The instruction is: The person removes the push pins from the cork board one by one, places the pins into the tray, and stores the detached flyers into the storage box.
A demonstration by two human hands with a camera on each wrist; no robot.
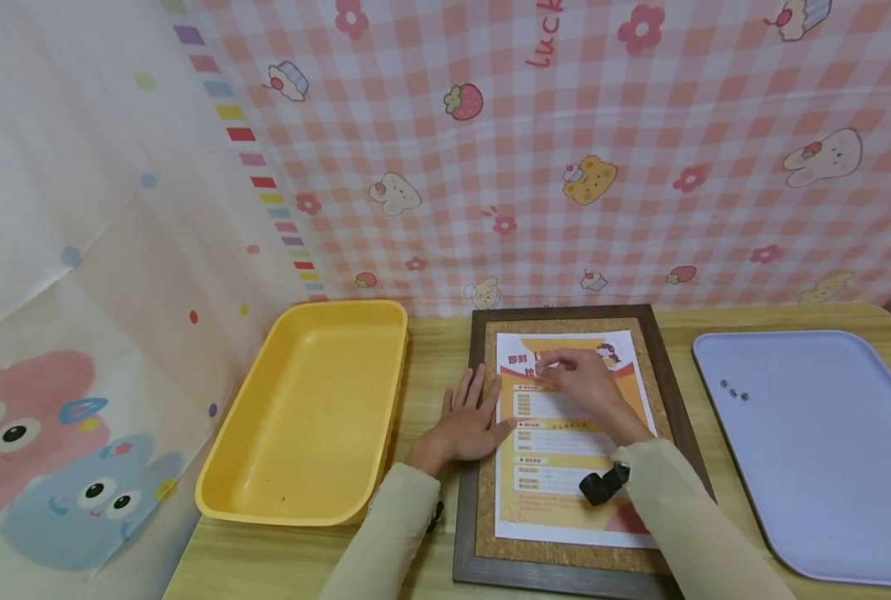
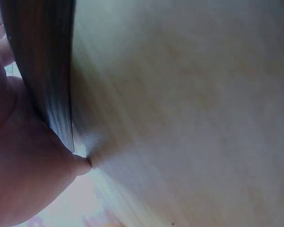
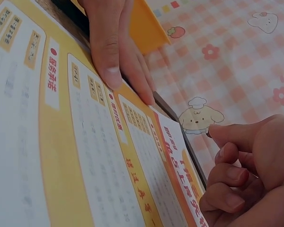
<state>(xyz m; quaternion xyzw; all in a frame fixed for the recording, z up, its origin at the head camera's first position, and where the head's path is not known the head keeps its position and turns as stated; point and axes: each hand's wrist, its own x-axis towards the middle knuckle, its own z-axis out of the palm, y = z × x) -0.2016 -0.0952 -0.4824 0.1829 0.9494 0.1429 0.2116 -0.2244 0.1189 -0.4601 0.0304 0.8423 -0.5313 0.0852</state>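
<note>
A printed poster [image 1: 558,500] lies on a cork board [image 1: 550,554] with a dark wooden frame [image 1: 683,417]. My left hand [image 1: 471,425] rests with fingers spread across the frame's left side, the thumb on the poster's left edge. Over the poster's upper part, my right hand [image 1: 583,383] pinches a tiny dark, shiny thumbtack [image 3: 208,134] between thumb and index finger; most of it is hidden by the fingertips. The other fingers of that hand are curled in. In the left wrist view, the palm [image 2: 28,165] lies against the frame's outer edge.
To the left stands a deep yellow tray [image 1: 396,400]. A shallow lilac tray [image 1: 828,442] lies to the right, with several small metallic tacks [image 1: 734,392] near its left edge. Behind the wooden table [image 1: 433,350] hangs a pink checked cloth [image 1: 430,167].
</note>
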